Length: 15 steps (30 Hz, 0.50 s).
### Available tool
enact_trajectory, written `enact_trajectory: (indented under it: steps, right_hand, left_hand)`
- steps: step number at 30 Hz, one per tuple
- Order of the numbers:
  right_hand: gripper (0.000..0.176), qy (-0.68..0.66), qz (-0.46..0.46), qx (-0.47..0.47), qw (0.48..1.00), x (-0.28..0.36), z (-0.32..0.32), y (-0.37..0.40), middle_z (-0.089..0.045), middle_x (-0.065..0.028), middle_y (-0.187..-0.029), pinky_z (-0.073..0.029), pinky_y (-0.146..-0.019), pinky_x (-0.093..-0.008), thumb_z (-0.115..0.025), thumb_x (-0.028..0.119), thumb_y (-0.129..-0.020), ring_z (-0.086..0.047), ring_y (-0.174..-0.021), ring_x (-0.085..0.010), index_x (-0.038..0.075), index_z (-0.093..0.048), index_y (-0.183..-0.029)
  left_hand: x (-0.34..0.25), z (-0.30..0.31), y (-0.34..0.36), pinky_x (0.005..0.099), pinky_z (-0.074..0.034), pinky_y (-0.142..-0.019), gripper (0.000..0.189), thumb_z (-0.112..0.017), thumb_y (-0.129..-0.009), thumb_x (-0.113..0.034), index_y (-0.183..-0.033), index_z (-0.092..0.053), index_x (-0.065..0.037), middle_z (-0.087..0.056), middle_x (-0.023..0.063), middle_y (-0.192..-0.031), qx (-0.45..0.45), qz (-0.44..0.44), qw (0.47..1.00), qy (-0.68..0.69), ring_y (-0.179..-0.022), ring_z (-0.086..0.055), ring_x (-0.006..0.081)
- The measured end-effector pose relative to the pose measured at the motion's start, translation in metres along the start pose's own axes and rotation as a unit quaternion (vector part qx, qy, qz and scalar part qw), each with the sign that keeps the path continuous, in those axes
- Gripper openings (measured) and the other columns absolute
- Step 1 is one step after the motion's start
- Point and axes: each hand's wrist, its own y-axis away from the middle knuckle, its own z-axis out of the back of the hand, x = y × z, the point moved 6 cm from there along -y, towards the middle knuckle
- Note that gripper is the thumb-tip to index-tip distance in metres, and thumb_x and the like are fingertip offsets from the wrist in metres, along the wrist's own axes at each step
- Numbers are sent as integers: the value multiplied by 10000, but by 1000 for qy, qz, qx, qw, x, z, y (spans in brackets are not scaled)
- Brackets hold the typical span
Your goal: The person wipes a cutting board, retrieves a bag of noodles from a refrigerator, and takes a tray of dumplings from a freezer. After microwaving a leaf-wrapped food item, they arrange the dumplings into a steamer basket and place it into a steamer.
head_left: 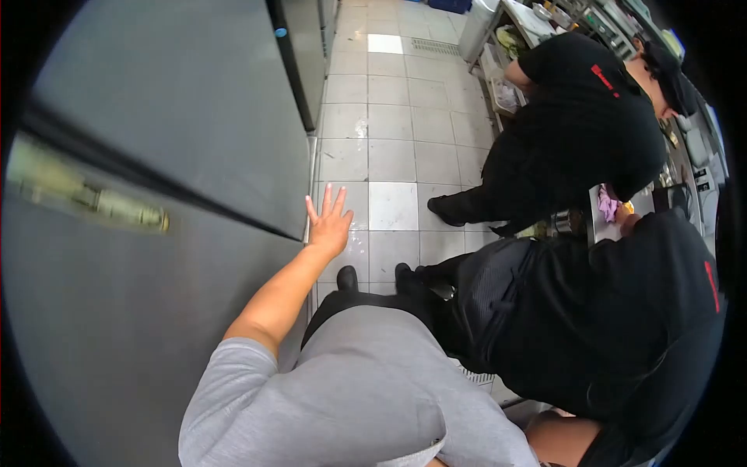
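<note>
1. Left hand [328,222] spread wide, empty, by edge of steel fridge door [179,117]; contact unclear.
2. Door handle [85,198] smeared by blur.
3. Right hand outside frame; far co-worker [583,117], hands hidden.

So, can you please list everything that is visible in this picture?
doors: two, steel grey, left
handle: one, pale, blurred, on the near door
floor: one, pale tiles, centre
drain grate: one, grey, far floor
co-workers: two, black clothes, right
counter: one, cluttered, top right
shirt: one, grey, bottom, the person's own
left hand: one, open, fingers spread, by the near door's edge
right hand: not in view
</note>
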Motion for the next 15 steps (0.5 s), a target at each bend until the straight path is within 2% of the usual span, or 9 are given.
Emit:
enact_trajectory:
  steps: [2,4,5,7,8,10,12,14,15]
  right_hand:
    - [395,-15,-2,-1,1000,43,-20,3,-731,-167,-1054,-538,-828,-449,-595,392,-1006,-675,-927,-324,71,-725,-1195]
    - [399,-22,-9,-5,1000,82,-31,4,-732,-177,-1065,-538,-850,-454,-605,389,-1001,-678,-952,-336,60,-726,-1193]
    - [402,-22,-13,-5,1000,100,-39,-2,-733,-182,-1071,-539,-861,-456,-610,387,-998,-680,-964,-342,55,-726,-1192]
    - [407,-19,-18,-3,1000,136,-53,-15,-734,-192,-1082,-539,-883,-461,-620,384,-993,-683,-989,-354,44,-726,-1190]
    - [410,-13,-18,-2,1000,152,-57,-25,-735,-197,-1087,-539,-894,-464,-625,382,-990,-684,-1001,-360,38,-726,-1188]
    - [415,3,-16,-4,1000,194,-63,-50,-736,-206,-1098,-540,-916,-469,-635,378,-985,-687,-1026,-373,27,-727,-1186]
    - [421,28,-3,-10,1000,250,-61,-84,-738,-216,-1109,-541,-938,-474,-645,375,-979,-691,-1051,-385,16,-727,-1184]
    - [428,55,30,-34,997,329,-43,-132,-739,-226,-1120,-541,-960,-479,-655,371,-974,-694,-1076,-397,5,-727,-1182]
    - [431,70,54,-57,994,381,-20,-154,-740,-231,-1126,-541,-971,-481,-660,369,-971,-695,-1089,-404,-1,-727,-1180]
  left_hand:
    - [3,7,-50,795,12,-1191,420,-614,-947,-118,-1360,-674,-169,-156,166,-1748,4,-37,999,2,-1620,-8,443]
    - [5,2,-98,750,-96,-1225,606,-700,-907,-173,-1497,-562,-171,-159,185,-1744,125,-56,989,55,-1606,-150,438]
    - [3,9,-120,750,-96,-1225,606,-700,-907,-173,-1497,-562,-171,-159,185,-1744,123,-66,989,49,-1606,-150,438]
    - [-14,26,-158,632,-261,-1244,945,-780,-856,-248,-1662,-287,-207,-160,228,-1732,198,-113,937,265,-1565,-290,429]
    - [-18,37,-178,632,-261,-1244,945,-780,-856,-248,-1662,-287,-207,-160,228,-1732,196,-119,938,260,-1565,-290,429]
    - [-33,79,-221,518,-394,-1199,1179,-817,-828,-232,-1702,-28,-209,-150,275,-1719,149,-187,882,405,-1465,-466,413]
    - [-35,125,-271,474,-413,-1188,1175,-799,-833,-177,-1701,-8,-193,-143,283,-1717,88,-201,858,464,-1394,-543,382]
    - [-25,149,-326,434,-467,-1145,1145,-691,-846,17,-1694,57,-161,-118,284,-1721,-116,-286,812,495,-1183,-709,292]
    - [-21,164,-352,434,-467,-1145,1145,-691,-846,17,-1694,57,-161,-118,284,-1721,-109,-285,815,493,-1183,-709,292]
